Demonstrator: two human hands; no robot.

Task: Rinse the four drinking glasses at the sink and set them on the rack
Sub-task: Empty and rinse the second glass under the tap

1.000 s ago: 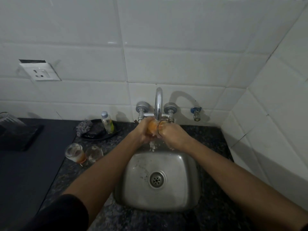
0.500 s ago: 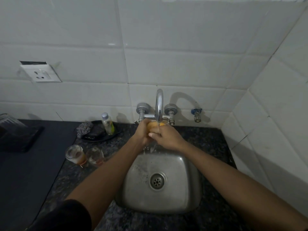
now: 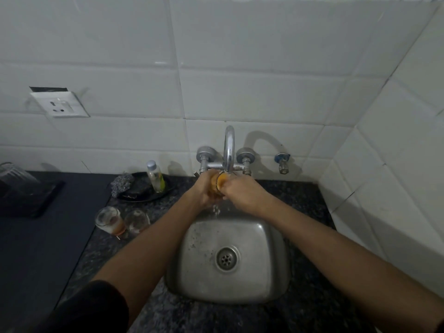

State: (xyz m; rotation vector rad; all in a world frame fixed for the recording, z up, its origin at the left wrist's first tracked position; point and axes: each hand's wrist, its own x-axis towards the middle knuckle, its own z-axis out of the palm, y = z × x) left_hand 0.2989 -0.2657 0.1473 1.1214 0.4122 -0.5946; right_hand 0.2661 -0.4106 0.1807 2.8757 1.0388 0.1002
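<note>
Far left on the dark worktop [image 3: 48,236] stands the rack [image 3: 26,195] with one upturned clear glass [image 3: 12,173] on it. Beside the sink [image 3: 271,280] wait two dirty glasses [image 3: 109,221], upright, the nearer-left one with an orange-brown dreg; the other's contents I can't make out. Behind them a plate [image 3: 144,188] holds a scrubber and a small bottle [image 3: 156,176]. Under the tap [image 3: 229,147] the left hand [image 3: 204,191] grips a glass [image 3: 219,182] full of orange-tinted water, spilling over; the right hand [image 3: 242,192] is curled against its rim. This looks like the second glass mid-rinse; next it wants emptying and carrying left to the rack.
</note>
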